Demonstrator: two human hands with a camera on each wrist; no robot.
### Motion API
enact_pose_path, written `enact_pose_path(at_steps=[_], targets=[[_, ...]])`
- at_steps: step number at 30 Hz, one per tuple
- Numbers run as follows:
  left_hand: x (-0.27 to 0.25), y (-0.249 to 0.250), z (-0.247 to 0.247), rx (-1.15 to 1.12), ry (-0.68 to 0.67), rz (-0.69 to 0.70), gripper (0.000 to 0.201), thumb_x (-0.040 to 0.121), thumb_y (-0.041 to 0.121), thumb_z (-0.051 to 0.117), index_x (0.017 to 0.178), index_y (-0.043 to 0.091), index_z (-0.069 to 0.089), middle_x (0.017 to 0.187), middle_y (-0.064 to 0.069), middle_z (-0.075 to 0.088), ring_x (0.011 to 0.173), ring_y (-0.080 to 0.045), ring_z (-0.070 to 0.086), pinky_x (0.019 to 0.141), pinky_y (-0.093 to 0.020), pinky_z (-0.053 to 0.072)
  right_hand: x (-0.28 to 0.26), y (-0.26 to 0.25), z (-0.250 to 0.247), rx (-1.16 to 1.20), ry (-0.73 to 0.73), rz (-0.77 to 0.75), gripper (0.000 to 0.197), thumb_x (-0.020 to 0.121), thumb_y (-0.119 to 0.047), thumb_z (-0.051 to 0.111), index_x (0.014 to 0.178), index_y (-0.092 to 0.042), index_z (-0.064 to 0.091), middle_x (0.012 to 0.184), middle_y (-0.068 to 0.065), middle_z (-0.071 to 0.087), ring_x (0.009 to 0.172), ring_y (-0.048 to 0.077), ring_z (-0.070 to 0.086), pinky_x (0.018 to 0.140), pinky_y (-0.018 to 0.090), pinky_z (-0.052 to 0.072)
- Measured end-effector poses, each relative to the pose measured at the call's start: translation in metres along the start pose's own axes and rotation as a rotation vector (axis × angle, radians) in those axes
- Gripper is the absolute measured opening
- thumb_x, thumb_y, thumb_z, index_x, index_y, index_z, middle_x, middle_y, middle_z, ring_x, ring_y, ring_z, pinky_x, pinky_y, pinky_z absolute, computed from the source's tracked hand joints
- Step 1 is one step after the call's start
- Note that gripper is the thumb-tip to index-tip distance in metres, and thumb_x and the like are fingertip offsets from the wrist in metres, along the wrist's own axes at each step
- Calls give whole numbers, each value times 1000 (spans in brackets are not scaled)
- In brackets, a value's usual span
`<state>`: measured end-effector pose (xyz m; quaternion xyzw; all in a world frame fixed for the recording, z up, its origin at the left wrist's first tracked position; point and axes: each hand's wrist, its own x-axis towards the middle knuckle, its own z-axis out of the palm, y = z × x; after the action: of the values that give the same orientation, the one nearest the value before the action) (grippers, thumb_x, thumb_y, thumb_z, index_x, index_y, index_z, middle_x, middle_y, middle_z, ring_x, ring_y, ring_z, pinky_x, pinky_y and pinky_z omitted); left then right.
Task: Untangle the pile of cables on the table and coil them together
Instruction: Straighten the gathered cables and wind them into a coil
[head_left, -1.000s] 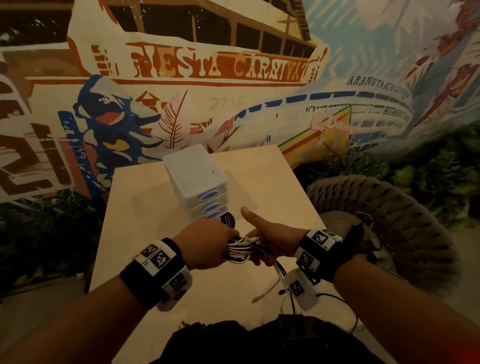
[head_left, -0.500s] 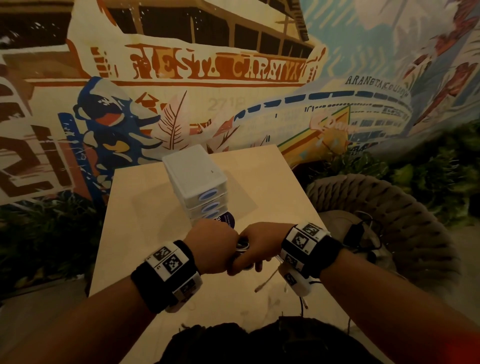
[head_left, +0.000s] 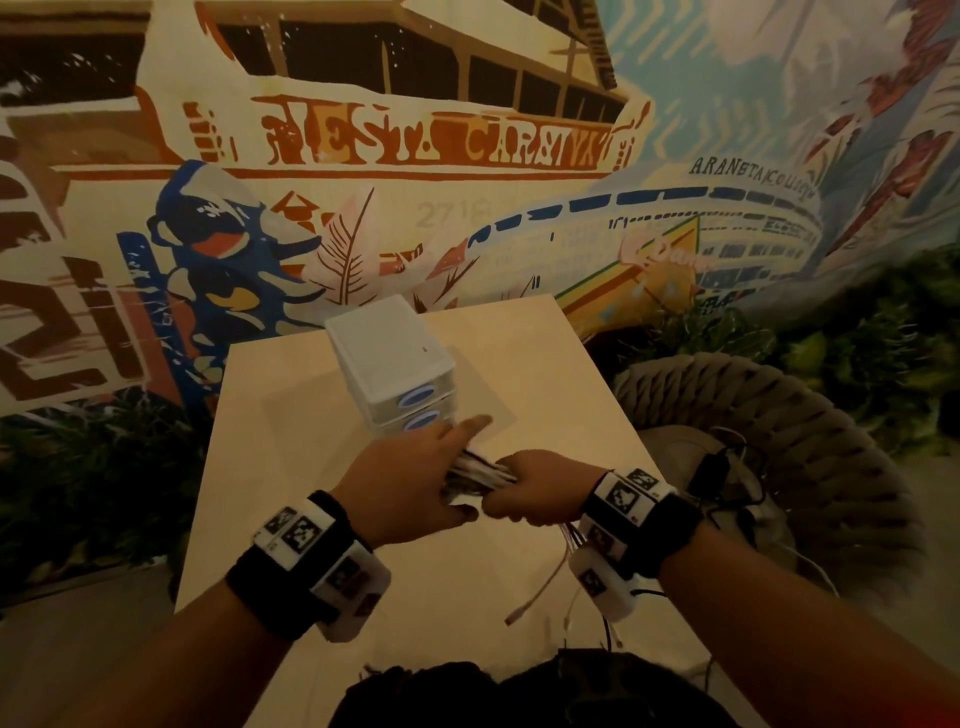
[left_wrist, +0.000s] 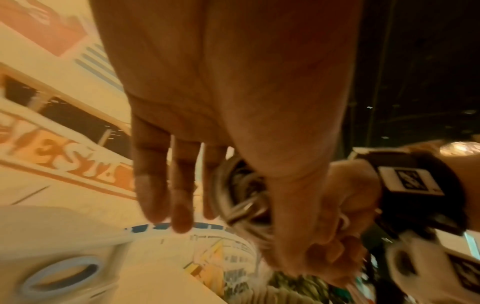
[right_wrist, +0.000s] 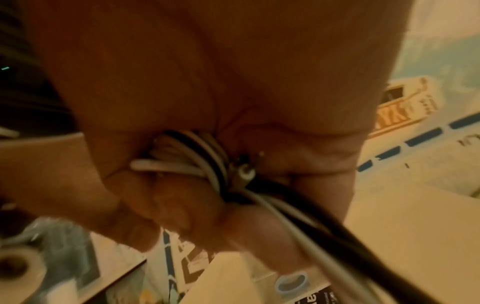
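left hand (head_left: 410, 480): held above the table (head_left: 291, 467), back up; fingers (left_wrist: 153, 185) straight and relaxed, laid over the far side of the coil, thumb beneath it.
right hand (head_left: 540, 486): fist closed round the coil (head_left: 480, 475), knuckles toward the left hand, the two hands just touching.
coil: one bundle of white and black cables, held between both hands above the table's near half.
loose ends: several thin tails (head_left: 540, 587) hung below the right wrist; count cannot be told.
counts: two hands, two wrist bands, one drawer box (head_left: 389, 358) with two blue handles seen, one table.
head view only: the box just behind the left hand; a woven chair (head_left: 779, 441) at right with a black cord on it; the mural (head_left: 415, 156) behind.
left wrist view only: round loops of the coil (left_wrist: 241, 197) seen edge-on under the palm.
right wrist view only: white and black strands (right_wrist: 197, 164) crossed inside the fist, a bunch led out past the thumb.
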<state>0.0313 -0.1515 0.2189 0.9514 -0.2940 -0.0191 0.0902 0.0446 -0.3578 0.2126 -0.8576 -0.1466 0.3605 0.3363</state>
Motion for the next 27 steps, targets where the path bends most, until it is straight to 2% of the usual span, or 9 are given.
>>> enact_pose_path(at_steps=[3,5,10,12,14,17,20,24,27], targets=[[-6,-19,-1,-304,34,-130,110,73,79,67,160,44,11,139,16,53,103,-4,65,83,-23,53,-5,10,-11,249,97,-38,27,82,-32,64,88,-5,64,67,1,59,57,20,52,61,34,47],[-6,-22,1,-478,-10,-196,99,71,80,67,155,48,25,131,23,54,96,3,63,79,-18,53,-8,9,-12,418,113,-111,47,72,-33,65,97,6,62,64,2,57,53,18,51,58,31,46],[0,0,-5,-882,-74,48,10,95,53,63,102,47,62,103,22,65,95,-1,62,82,-19,52,-13,-10,-10,700,-23,-285,29,63,-27,67,80,-5,62,66,8,56,52,17,51,52,26,46],[1,14,-14,-1109,-70,51,25,88,62,64,93,38,69,97,16,70,92,3,64,82,-19,52,-15,-17,-7,722,-117,-332,17,65,-26,66,76,-13,66,69,12,54,54,17,50,52,25,46],[6,20,-14,-1332,-80,29,47,78,68,70,109,32,72,115,18,72,106,0,67,87,-24,55,-15,-25,-3,724,-171,-340,14,65,-27,65,74,-18,69,67,9,56,55,18,52,52,24,46],[10,24,-10,-1583,-69,55,67,82,57,76,138,25,60,147,-7,57,133,-33,56,95,-42,54,-12,-27,-3,743,-163,-348,34,67,-26,66,91,-2,61,67,10,60,56,25,55,50,26,48],[12,23,-14,-1606,-9,44,44,90,42,73,126,17,69,142,-14,60,118,-56,57,87,-67,51,-12,-25,-4,751,-162,-407,32,77,-13,64,109,-12,63,76,13,68,64,33,63,54,31,55],[13,24,-21,-1543,127,-10,25,88,28,69,106,12,73,109,-17,73,87,-49,68,67,-65,54,-12,-19,-3,711,-68,-459,27,87,-8,67,113,-13,63,88,18,70,72,27,70,69,40,59],[15,17,-28,-1592,218,-22,15,86,25,68,98,20,75,103,-15,73,102,-43,67,88,-57,54,-7,-4,3,421,-14,-352,24,95,-32,65,103,-9,65,88,22,66,75,26,64,80,45,55]])
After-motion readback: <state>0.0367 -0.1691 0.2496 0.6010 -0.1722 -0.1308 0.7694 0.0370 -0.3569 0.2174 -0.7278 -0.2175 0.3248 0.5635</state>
